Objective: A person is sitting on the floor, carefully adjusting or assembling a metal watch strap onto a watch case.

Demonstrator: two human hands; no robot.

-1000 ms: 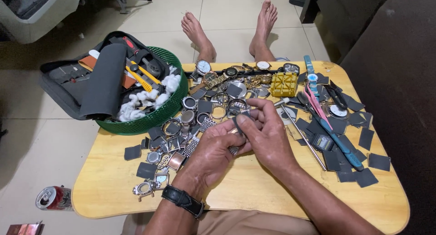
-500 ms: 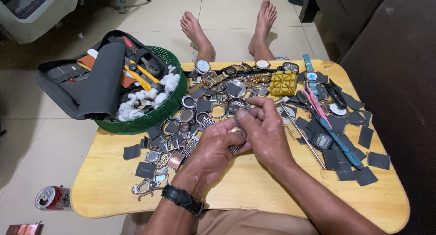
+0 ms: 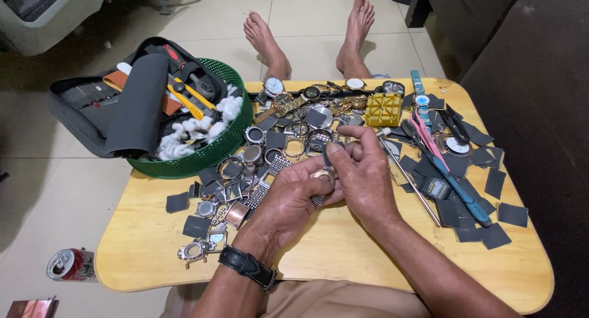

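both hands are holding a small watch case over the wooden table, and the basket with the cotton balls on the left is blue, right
Not quite: the basket holding the cotton balls is green, not blue, as the head view shows. The rest stands: the left hand and right hand hold a small round watch case over the wooden table.

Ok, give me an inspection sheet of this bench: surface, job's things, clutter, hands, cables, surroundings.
Surface: low wooden table, front part bare.
Job's things: small watch case with a band piece, between both hands.
Clutter: watch cases, dark squares, yellow block, green basket with cotton and tool pouch.
Hands: left hand cradles the case; right hand pinches it.
Cables: nothing seen.
Surroundings: tiled floor, can, the person's bare feet.
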